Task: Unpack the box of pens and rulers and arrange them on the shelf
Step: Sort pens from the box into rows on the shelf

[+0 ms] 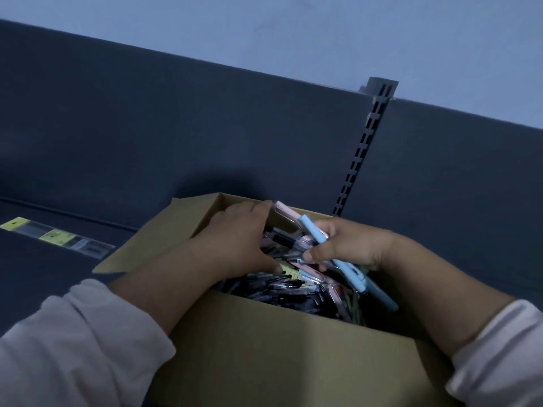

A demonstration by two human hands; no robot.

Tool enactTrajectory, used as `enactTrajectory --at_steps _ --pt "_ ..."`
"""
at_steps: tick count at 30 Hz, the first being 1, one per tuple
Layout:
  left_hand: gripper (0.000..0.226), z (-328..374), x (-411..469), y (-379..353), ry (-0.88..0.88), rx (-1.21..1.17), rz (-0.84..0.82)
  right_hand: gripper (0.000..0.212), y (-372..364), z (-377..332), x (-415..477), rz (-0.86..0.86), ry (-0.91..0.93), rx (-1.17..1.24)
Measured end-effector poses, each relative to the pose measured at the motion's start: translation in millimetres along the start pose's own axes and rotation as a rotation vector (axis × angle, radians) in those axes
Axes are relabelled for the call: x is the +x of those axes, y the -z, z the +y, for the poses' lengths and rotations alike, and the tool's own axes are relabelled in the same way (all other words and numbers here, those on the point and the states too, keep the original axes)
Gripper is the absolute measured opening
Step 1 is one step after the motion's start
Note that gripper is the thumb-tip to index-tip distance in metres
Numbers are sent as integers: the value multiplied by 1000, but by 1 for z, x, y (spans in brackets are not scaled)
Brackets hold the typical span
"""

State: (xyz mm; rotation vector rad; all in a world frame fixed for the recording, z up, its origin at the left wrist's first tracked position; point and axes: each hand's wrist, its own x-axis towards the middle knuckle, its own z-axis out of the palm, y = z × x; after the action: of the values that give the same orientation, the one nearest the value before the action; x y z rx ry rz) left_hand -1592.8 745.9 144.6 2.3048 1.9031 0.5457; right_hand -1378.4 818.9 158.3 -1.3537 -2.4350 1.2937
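**Head view.** Both forearms, in pale sleeves [73, 348] pushed back from the wrists, reached forward into an open cardboard box [279, 348] that stood on a dark shelf [44, 274].

The left hand [241, 239] lay palm down over the left half of the box. Its fingers bent over the contents towards the far wall and its thumb pointed down beside a yellow card [289, 270]. The fingertips were hidden, so whether this hand held anything could not be told.

The right hand [355, 248] was turned inward, with fingers and thumb curled tightly round a bundle of pens [357, 277] held above the right half of the box.

The bundle's long axis ran on a diagonal, from the far left to the near right of the view. A light-blue pen [312, 231] lay uppermost, its blunt end pointing up and left towards the far wall. A pink pack [286, 214] projected further along nearly the same line.

Below the hands, loose dark pens [282, 289] lay heaped in the box, most of them roughly crosswise.

On the shelf to the left of the box, a long clear packet [55, 236] with yellow panels lay flat. A slotted upright [363, 151] rose behind the box.
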Motion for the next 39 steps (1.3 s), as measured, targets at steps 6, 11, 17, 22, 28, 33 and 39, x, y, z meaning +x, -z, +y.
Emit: enactTrajectory --at_steps 6,11,17,22,28,33,39 --pt "70 13 5 0 -61 511 11 38 -3 -1 -7 6 15 163" --pt "40 19 9 -2 -150 333 122 47 -8 -6 -13 -47 100 333" --pt "22 16 11 -5 -153 209 77 31 -9 -7 -21 -5 102 469" --pt "6 9 14 -3 -63 110 -85 12 -6 -1 -18 210 2 517" --pt "11 -5 16 -3 85 -112 -137 8 -3 4 -16 477 -59 658" --pt "8 -5 20 -1 209 -437 -77 10 1 0 -17 638 5 787" --pt "12 10 26 6 332 -872 6 16 2 -10 -32 608 -14 1036"
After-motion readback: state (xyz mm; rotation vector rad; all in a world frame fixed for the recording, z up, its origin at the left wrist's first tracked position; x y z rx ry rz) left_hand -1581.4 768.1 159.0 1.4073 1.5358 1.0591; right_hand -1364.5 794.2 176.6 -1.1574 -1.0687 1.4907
